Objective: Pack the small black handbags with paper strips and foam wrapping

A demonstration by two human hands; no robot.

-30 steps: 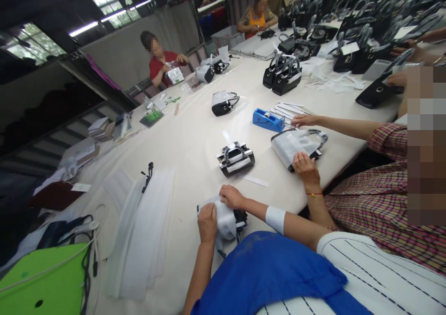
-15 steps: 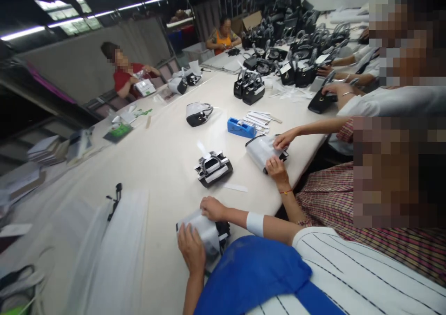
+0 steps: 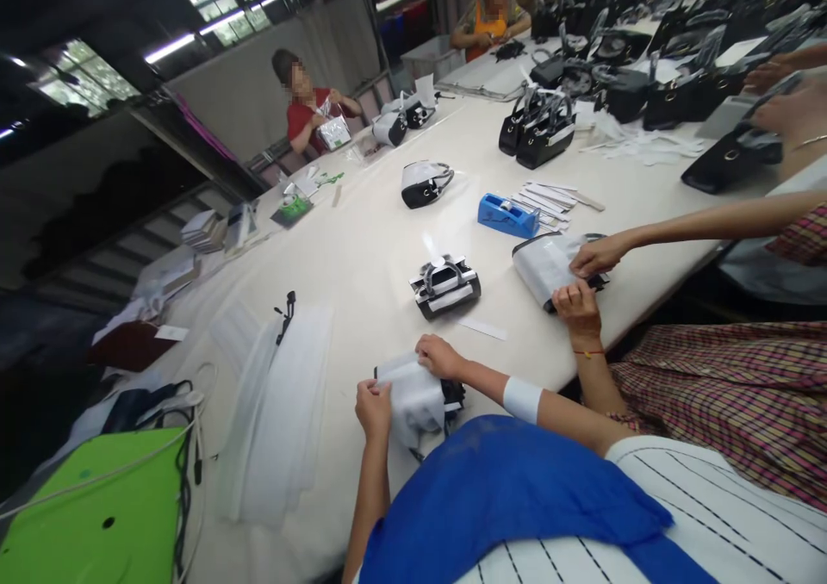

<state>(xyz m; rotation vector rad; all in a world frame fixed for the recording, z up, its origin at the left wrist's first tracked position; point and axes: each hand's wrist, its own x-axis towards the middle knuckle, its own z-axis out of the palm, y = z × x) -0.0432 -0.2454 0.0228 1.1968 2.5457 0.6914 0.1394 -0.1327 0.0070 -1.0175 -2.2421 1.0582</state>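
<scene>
A small black handbag [image 3: 452,392] half covered in white wrapping sheet [image 3: 413,399] lies at the near table edge in front of me. My left hand [image 3: 373,407] is closed, pinching the sheet's left edge. My right hand [image 3: 438,356], with a white wristband behind it, is closed on the sheet's top edge. A second wrapped black bag [image 3: 445,284] stands on the table just beyond my hands.
To my right, a person in a plaid shirt holds another wrapped bag [image 3: 546,265] with both hands. A blue tape dispenser [image 3: 508,214], paper strips and more black bags [image 3: 536,132] lie farther back. White sheets [image 3: 284,403] and a green case [image 3: 96,515] are at my left.
The view swung left and back. My left hand slid from the top of the wrapped bag to its left edge. The neighbour's far hand came back onto their bag.
</scene>
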